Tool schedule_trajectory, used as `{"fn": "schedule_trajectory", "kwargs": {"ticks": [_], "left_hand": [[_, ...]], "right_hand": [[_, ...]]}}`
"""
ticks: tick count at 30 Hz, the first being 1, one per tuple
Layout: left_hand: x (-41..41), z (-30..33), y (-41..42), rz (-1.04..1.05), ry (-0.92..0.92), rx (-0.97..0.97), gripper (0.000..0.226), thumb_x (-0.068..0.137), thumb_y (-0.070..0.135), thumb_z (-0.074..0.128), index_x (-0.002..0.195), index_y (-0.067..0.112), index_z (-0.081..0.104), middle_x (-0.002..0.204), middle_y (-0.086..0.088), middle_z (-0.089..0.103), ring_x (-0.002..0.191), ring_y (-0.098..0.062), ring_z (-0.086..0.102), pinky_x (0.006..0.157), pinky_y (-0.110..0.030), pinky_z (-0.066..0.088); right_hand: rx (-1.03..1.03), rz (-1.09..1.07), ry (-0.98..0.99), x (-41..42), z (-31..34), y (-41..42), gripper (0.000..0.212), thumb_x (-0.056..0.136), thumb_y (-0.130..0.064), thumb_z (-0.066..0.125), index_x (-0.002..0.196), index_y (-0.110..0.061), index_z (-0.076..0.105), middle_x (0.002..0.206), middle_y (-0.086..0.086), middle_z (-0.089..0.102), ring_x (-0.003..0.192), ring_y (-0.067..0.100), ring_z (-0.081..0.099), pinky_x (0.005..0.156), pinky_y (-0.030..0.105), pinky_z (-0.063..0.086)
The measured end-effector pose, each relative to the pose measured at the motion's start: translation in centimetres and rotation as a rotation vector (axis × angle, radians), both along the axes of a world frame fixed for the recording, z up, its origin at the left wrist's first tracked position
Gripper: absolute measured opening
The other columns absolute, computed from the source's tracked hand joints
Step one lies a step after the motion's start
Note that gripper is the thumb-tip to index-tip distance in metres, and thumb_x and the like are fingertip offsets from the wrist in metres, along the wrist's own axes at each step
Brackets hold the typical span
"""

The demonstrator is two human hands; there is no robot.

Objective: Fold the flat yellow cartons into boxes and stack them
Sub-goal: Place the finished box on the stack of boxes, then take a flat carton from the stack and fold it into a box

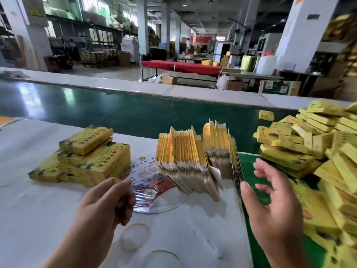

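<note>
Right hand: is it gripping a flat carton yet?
No. The right hand hangs open with fingers spread, holding nothing, just right of the upright flat cartons standing on edge.
</note>
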State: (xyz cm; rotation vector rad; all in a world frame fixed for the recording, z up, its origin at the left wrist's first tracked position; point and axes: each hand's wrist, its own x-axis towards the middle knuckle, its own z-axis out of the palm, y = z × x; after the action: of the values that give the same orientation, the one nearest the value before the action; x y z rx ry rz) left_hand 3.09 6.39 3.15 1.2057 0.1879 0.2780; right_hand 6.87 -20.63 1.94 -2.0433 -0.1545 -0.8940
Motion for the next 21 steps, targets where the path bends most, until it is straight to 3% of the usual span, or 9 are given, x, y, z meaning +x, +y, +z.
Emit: {"fn": "schedule_trajectory", "kwargs": {"ticks": [2,4,6,7,9,12,15,18,21], "left_hand": [[1.0,0.7,-2.5,-0.123,-0.072,0.086,0.026,0.066,0.022,0.078,0.055,0.015,0.055,0.054,-0.011,0.052,0.041,-0.016,0.041,0.036,-0.019,0.032],[2.5,1.3,-4.6,-0.184,-0.133,0.135,0.024,0.073,0.021,0.071,0.056,0.015,0.056,0.054,-0.011,0.053,0.042,-0.016,0.041,0.037,-0.02,0.033],[4.2,1.8,-6.4,-0.224,-0.186,0.171,0.025,0.079,0.025,0.068,0.058,0.016,0.057,0.054,-0.009,0.054,0.043,-0.015,0.042,0.038,-0.021,0.034],[5.0,1.8,-7.1,-0.236,-0.208,0.197,0.028,0.082,0.023,0.07,0.059,0.016,0.057,0.054,-0.008,0.054,0.044,-0.015,0.043,0.038,-0.021,0.035],[6.1,1.4,-8.1,-0.246,-0.235,0.221,0.03,0.087,0.022,0.068,0.06,0.016,0.056,0.053,-0.005,0.054,0.045,-0.016,0.042,0.039,-0.023,0.033],[6.3,-0.2,-8.6,-0.239,-0.243,0.2,0.031,0.076,0.037,0.069,0.061,0.014,0.054,0.052,-0.005,0.051,0.045,-0.014,0.04,0.041,-0.022,0.032],[6.0,-1.5,-7.9,-0.266,-0.258,0.253,0.032,0.073,0.038,0.069,0.063,0.011,0.054,0.052,-0.007,0.052,0.045,-0.011,0.042,0.041,-0.016,0.035],[5.9,-1.7,-7.7,-0.259,-0.268,0.281,0.03,0.076,0.029,0.076,0.062,0.011,0.056,0.052,-0.006,0.054,0.044,-0.01,0.043,0.041,-0.015,0.035],[5.8,-1.6,-7.9,-0.27,-0.245,0.233,0.025,0.079,0.024,0.07,0.063,0.012,0.057,0.053,-0.007,0.054,0.045,-0.012,0.043,0.041,-0.016,0.035]], "right_hand": [[-0.01,-0.019,0.134,0.3,-0.1,0.1,0.071,0.085,-0.015,0.07,0.149,-0.011,0.038,0.145,0.005,0.048,0.129,0.019,0.048,0.102,0.038,0.045],[-0.009,-0.018,0.315,0.6,-0.1,0.2,0.081,0.089,-0.021,0.066,0.156,-0.022,0.022,0.158,-0.001,0.031,0.142,0.019,0.034,0.115,0.043,0.034],[-0.053,-0.029,0.488,1.2,-0.2,0.1,0.08,0.092,-0.026,0.06,0.157,-0.028,0.014,0.162,-0.004,0.025,0.144,0.017,0.029,0.118,0.042,0.028],[-0.086,-0.024,0.562,1.6,-0.3,-0.1,0.077,0.094,-0.027,0.058,0.157,-0.028,0.015,0.161,-0.002,0.028,0.139,0.016,0.036,0.117,0.041,0.03],[-0.134,-0.021,0.661,2.4,-0.7,-0.2,0.066,0.096,-0.028,0.054,0.156,-0.025,0.024,0.147,0.006,0.049,0.112,0.014,0.051,0.107,0.04,0.041],[-0.204,-0.071,0.631,3.0,-1.1,-0.3,0.045,0.099,-0.025,0.05,0.144,-0.025,0.048,0.12,0.0,0.067,0.098,0.015,0.061,0.085,0.028,0.051],[-0.254,-0.071,0.537,3.0,-1.1,-0.5,0.025,0.098,-0.029,0.051,0.116,-0.025,0.068,0.085,-0.004,0.071,0.068,0.012,0.061,0.053,0.024,0.044],[-0.222,-0.031,0.441,2.6,-1.2,-0.7,0.025,0.095,-0.033,0.054,0.092,-0.015,0.071,0.072,0.003,0.07,0.064,0.018,0.064,0.056,0.036,0.051],[-0.19,-0.015,0.365,2.1,-1.0,-0.8,0.028,0.095,-0.038,0.055,0.081,-0.02,0.072,0.064,-0.001,0.068,0.057,0.009,0.06,0.052,0.032,0.045]]}}
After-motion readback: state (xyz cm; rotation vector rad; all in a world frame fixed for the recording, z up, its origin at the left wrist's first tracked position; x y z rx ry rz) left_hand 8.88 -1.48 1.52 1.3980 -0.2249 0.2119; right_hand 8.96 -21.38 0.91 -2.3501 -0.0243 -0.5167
